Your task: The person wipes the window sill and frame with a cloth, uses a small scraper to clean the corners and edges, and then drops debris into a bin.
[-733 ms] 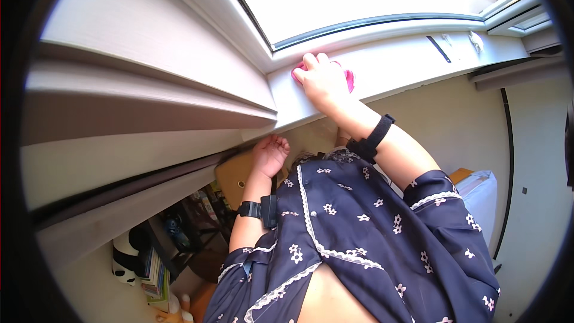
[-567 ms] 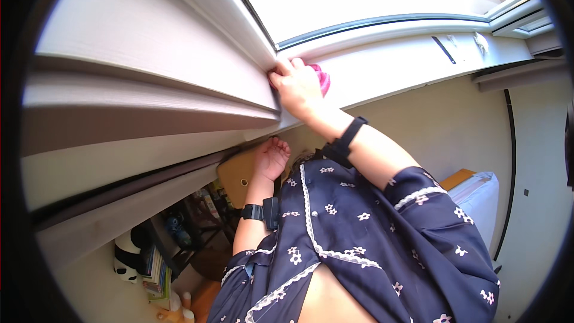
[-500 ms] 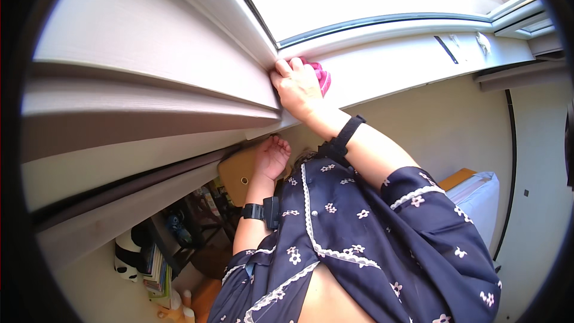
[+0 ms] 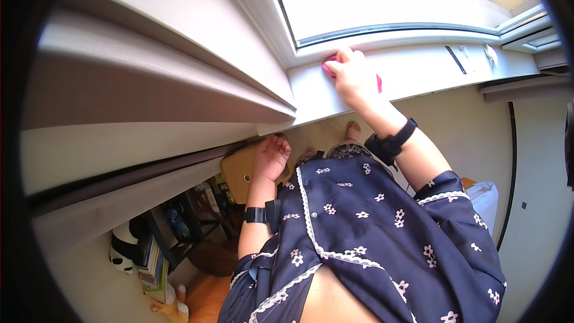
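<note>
My right hand (image 4: 354,79) presses a pink cloth (image 4: 329,67) against the white windowsill (image 4: 412,70), just below the window frame. Its fingers are closed over the cloth, and only the edges show on either side of the hand. Lower down, my left hand (image 4: 272,157) hangs below the sill's near corner, palm turned up. Its fingers are loosely curled and apart, with nothing in them. Each wrist wears a black strap.
A grey curtain (image 4: 149,78) fills the left side. On the sill's far right lie a dark strip (image 4: 455,60) and a small white object (image 4: 490,55). Below left are a panda plush (image 4: 124,245), books (image 4: 154,269) and a tan box (image 4: 246,173).
My right hand has slid right along the sill with the pink cloth, away from the corner by the curtain. The left hand has stayed almost where it was.
</note>
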Demonstrator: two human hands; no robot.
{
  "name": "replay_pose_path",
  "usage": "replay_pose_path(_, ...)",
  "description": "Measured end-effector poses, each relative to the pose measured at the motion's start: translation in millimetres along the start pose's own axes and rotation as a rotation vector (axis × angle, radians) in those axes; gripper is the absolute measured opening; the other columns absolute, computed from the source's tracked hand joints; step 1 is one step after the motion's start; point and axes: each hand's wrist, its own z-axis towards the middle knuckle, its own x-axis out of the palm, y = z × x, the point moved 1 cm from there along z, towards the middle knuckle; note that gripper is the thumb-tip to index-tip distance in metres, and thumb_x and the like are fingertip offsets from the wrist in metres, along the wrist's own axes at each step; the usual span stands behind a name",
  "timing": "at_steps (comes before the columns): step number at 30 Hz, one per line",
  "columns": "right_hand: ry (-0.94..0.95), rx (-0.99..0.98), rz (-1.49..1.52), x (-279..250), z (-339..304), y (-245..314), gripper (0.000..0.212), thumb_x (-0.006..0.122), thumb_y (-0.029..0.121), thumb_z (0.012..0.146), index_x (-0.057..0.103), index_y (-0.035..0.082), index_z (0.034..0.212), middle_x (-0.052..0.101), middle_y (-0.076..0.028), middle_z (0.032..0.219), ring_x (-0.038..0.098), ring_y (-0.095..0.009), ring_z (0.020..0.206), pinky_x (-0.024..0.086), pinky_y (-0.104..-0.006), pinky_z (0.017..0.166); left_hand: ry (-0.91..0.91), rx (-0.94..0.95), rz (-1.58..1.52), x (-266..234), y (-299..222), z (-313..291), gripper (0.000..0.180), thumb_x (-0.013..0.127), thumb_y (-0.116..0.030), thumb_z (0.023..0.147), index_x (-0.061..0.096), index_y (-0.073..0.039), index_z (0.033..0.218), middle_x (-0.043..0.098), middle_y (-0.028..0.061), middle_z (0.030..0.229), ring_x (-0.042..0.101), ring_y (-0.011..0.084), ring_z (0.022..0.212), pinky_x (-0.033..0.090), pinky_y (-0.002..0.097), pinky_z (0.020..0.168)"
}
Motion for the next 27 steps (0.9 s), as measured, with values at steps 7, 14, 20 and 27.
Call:
replay_pose_path(7,-0.073,-0.057,-0.049,35.4,7.6,58.4,0.012,0.052,0.014,0.074,0.062,0.012,0.079,0.052,-0.007,0.095,0.051,-0.029,0.088,0.047,-0.0419,0.063,-0.045,-0.053,-0.049,-3.5,3.7,8.4,0.018,0.049,-0.016,0.089,0.057,-0.001,0.084,0.058,0.0143,0.080,0.057,0.0284,0.081,0.050,0.0386,0.075)
replay_pose_path(14,-0.088,-0.039,-0.135,4.1,-1.4,25.0,0.015,0.052,0.017,0.078,0.065,0.016,0.087,0.054,-0.006,0.094,0.052,-0.026,0.085,0.047,-0.0363,0.069,0.009,-0.124,0.078,18.1,2.0,28.2,0.026,0.045,-0.020,0.090,0.056,0.003,0.094,0.057,0.0146,0.081,0.056,0.0275,0.078,0.051,0.0394,0.073)
replay_pose_path(20,-0.109,-0.028,-0.123,16.9,0.2,53.3,0.010,0.052,0.013,0.075,0.061,0.011,0.079,0.053,-0.008,0.093,0.052,-0.029,0.084,0.047,-0.0404,0.064,0.076,-0.148,-0.009,4.2,8.0,33.3,0.026,0.045,-0.020,0.089,0.055,0.004,0.093,0.057,0.0162,0.085,0.057,0.0294,0.080,0.051,0.0399,0.073)
replay_pose_path(27,-0.028,-0.118,-0.026,8.7,-2.3,49.2,0.014,0.055,0.018,0.076,0.066,0.013,0.081,0.055,-0.008,0.091,0.053,-0.028,0.087,0.046,-0.0364,0.075,0.049,-0.182,-0.047,-0.4,1.6,30.4,0.025,0.045,-0.016,0.088,0.054,0.006,0.091,0.058,0.0196,0.086,0.057,0.0335,0.084,0.049,0.0415,0.076)
